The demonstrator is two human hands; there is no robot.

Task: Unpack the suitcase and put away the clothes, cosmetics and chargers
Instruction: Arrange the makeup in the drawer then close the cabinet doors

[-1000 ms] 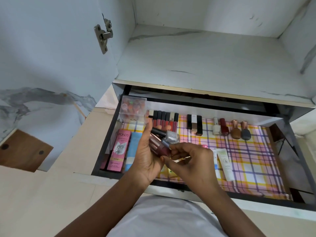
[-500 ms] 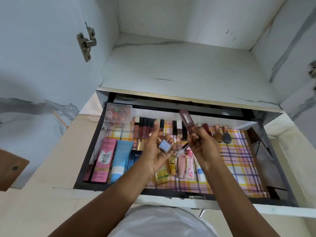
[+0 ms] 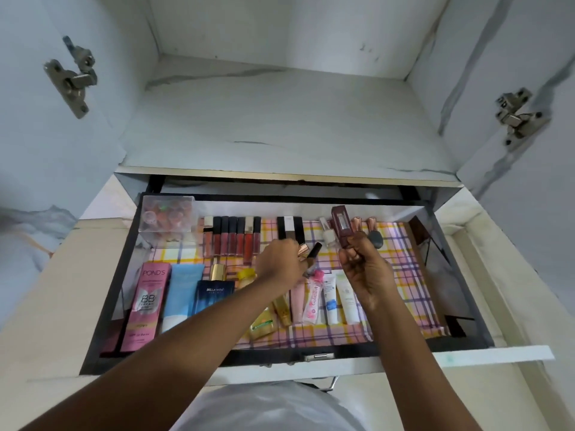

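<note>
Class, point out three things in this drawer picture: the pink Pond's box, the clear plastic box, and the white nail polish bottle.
Pond's box (image 3: pixel 145 301): head view, on its printed front face.
Clear box (image 3: pixel 168 217): head view, on its lid.
White bottle (image 3: pixel 329 237): head view, on its body, below the cap.

Soft even daylight, faint shadows; wide-angle bending at edges, slight motion blur.

arms (image 3: pixel 174 346): bare, no sleeves | top (image 3: pixel 267 409): white | wrists: no jewellery
</note>
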